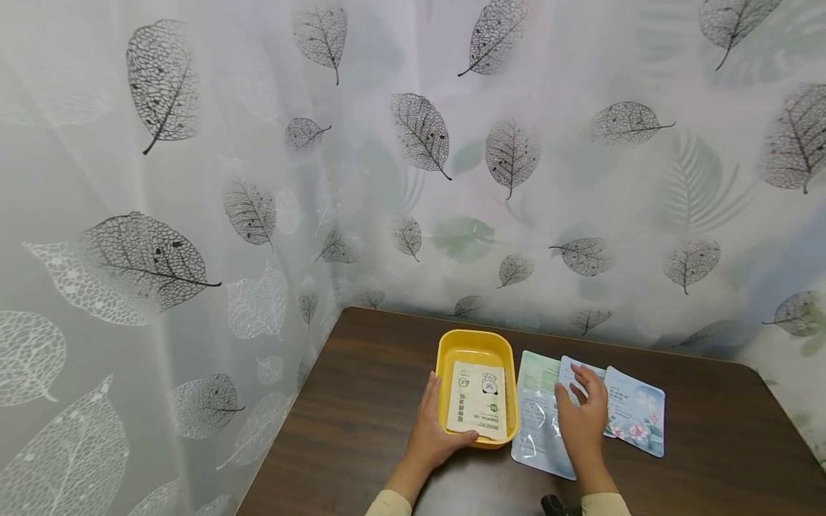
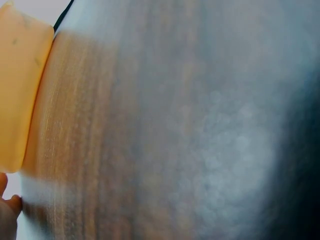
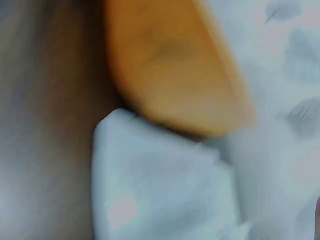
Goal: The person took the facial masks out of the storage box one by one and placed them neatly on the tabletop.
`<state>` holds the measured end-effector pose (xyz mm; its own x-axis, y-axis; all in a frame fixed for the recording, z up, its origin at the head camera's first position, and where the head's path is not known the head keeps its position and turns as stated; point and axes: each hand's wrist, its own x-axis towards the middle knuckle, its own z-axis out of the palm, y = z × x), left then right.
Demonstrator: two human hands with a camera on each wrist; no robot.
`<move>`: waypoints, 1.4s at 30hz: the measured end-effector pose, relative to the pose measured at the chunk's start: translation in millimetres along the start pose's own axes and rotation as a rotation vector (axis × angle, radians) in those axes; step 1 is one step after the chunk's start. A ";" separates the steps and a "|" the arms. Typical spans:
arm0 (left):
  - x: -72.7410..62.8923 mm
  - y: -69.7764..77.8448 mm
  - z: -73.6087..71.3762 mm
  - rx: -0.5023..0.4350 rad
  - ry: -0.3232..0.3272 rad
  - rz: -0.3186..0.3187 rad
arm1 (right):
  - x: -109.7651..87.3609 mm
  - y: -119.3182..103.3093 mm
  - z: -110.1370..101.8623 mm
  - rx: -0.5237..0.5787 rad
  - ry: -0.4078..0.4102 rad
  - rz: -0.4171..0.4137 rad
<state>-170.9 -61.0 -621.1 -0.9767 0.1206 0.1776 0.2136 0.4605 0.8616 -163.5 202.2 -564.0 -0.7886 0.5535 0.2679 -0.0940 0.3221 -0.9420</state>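
A yellow plastic tray (image 1: 477, 345) stands on the table with a cream printed packet (image 1: 477, 398), marked "essential oil", lying flat inside it. My left hand (image 1: 431, 428) holds the tray's near left corner, fingers along the outer left wall and thumb over the near rim by the packet. Above the sachets to the tray's right hovers my right hand (image 1: 584, 423), fingers loosely bent and nothing seen in them. Below it lie a green-and-silver sachet (image 1: 538, 430), a partly hidden light blue sachet (image 1: 571, 367) and a blue flowered sachet (image 1: 644, 410). The right wrist view is blurred.
The dark wooden table (image 1: 361, 380) meets a leaf-patterned curtain (image 1: 452, 236) at its back and left edges. A small black object (image 1: 553, 504) shows beside the right wrist. The tray's side wall (image 2: 22, 85) appears at the left of the left wrist view.
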 end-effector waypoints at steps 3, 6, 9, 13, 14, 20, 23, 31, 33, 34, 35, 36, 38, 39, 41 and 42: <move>-0.6 -1.6 -0.8 0.004 0.004 0.000 | 8.8 -25.3 10.7 0.044 -0.049 -0.029; -0.2 -2.8 -1.1 0.001 0.011 -0.002 | 15.5 -48.5 22.8 0.092 -0.103 -0.058; 0.5 -3.7 -0.3 0.011 0.012 0.002 | 19.0 -65.0 34.0 0.146 -0.161 -0.077; 0.7 -2.7 1.4 0.014 -0.007 0.000 | 18.1 -74.7 48.6 0.177 -0.240 -0.068; 0.7 -1.9 1.5 0.008 -0.013 -0.004 | 16.4 -75.4 52.5 0.179 -0.259 -0.061; 0.6 -1.2 1.7 0.030 -0.006 -0.011 | -3.0 -67.2 79.6 0.162 -0.361 0.043; 1.0 -2.7 1.9 0.049 0.002 -0.007 | -13.2 -53.5 93.2 0.130 -0.400 0.149; -1.1 -4.0 1.4 0.054 0.001 -0.007 | -30.2 -22.1 112.3 -0.052 -0.478 0.301; -1.2 -3.4 1.1 0.052 0.002 -0.005 | -31.2 -19.2 113.4 -0.081 -0.488 0.311; -1.3 -3.2 1.2 0.053 0.001 -0.006 | -31.5 -18.2 113.3 -0.088 -0.491 0.313; -1.3 -3.0 1.2 0.052 -0.001 -0.004 | -31.7 -18.1 113.0 -0.089 -0.499 0.319; -1.3 -2.9 1.1 0.048 -0.002 -0.002 | -31.8 -18.0 112.7 -0.087 -0.509 0.327; -1.0 -2.8 1.0 0.042 -0.005 -0.002 | -31.8 -18.0 112.3 -0.079 -0.532 0.334; -0.8 -2.9 0.9 0.040 -0.005 -0.003 | -31.7 -17.8 112.2 -0.070 -0.544 0.338; -0.2 -3.5 1.2 0.038 -0.002 0.000 | -31.7 -16.9 111.8 -0.038 -0.564 0.351; 0.0 -3.8 1.5 0.036 -0.001 0.001 | -31.7 -15.7 111.8 -0.011 -0.562 0.355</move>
<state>-171.7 -61.5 -625.1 -0.9765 0.1222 0.1777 0.2151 0.4916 0.8438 -205.0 93.8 -580.2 -0.9678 0.1434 -0.2071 0.2336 0.2033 -0.9509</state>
